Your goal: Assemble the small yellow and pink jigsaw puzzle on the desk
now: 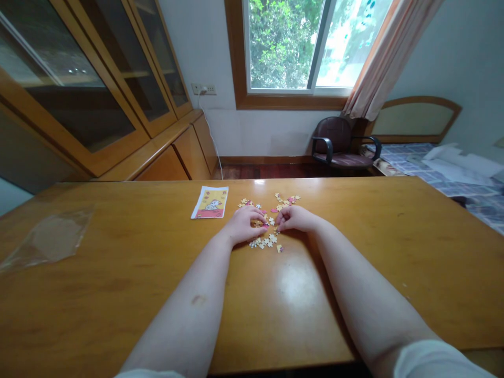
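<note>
Loose jigsaw puzzle pieces point(271, 239) in cream, yellow and pink lie scattered on the wooden table. My left hand point(246, 224) rests over the left part of the pile, fingers curved and thumb apart from them, with pieces showing in the gap. Across from it, my right hand point(294, 218) is pinched at the pile's right side, its fingertips down on a small puzzle piece point(277, 230) that they partly hide. A picture card point(210, 202) with a white cartoon animal on yellow and pink lies left of my left hand. One yellow and purple piece point(279, 248) sits nearer me.
A clear plastic bag point(51, 233) lies flat at the left of the table point(157, 294). Beyond the far edge are a glass-fronted cabinet point(118, 79), a window point(283, 47), an armchair point(336, 142) and a bed point(429, 157).
</note>
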`<action>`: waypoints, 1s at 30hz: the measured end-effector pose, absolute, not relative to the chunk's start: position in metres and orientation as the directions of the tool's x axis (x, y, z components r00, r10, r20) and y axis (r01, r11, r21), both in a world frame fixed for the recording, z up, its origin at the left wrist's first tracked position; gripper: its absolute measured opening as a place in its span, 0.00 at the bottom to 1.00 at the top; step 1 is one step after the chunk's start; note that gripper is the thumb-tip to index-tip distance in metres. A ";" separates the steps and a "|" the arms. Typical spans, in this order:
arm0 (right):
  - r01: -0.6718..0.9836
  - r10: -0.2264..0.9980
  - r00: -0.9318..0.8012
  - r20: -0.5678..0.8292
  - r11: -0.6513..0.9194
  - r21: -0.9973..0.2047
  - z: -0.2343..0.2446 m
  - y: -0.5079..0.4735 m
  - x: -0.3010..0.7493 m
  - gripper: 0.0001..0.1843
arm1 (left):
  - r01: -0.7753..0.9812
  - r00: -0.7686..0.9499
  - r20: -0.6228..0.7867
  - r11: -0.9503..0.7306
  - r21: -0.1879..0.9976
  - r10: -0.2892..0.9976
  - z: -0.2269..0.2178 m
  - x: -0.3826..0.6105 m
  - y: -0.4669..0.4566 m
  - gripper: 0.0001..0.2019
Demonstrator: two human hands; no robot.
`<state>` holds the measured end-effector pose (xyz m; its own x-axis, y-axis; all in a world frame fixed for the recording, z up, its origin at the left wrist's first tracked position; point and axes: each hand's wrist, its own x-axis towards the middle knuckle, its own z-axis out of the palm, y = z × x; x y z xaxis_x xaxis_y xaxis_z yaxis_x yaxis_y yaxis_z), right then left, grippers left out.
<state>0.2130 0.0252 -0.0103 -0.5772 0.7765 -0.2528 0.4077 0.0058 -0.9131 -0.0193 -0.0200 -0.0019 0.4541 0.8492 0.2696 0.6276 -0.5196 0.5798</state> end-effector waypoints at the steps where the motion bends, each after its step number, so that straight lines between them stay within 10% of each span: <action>1: 0.412 0.796 -0.563 -0.223 0.036 -0.911 -0.011 0.025 0.213 0.13 | 0.635 0.447 0.264 -0.511 0.579 0.855 -0.002 -0.020 -0.020 0.07; 8: 0.535 0.885 -0.464 -0.037 0.247 -0.808 -0.015 0.026 0.208 0.05 | 0.694 0.405 0.255 -0.477 0.540 0.878 -0.005 -0.020 -0.017 0.09; 30: 0.726 0.891 -0.442 -0.105 0.286 -0.626 0.001 0.015 0.199 0.14 | 0.842 0.256 0.271 -0.352 0.409 0.928 -0.010 -0.025 -0.011 0.12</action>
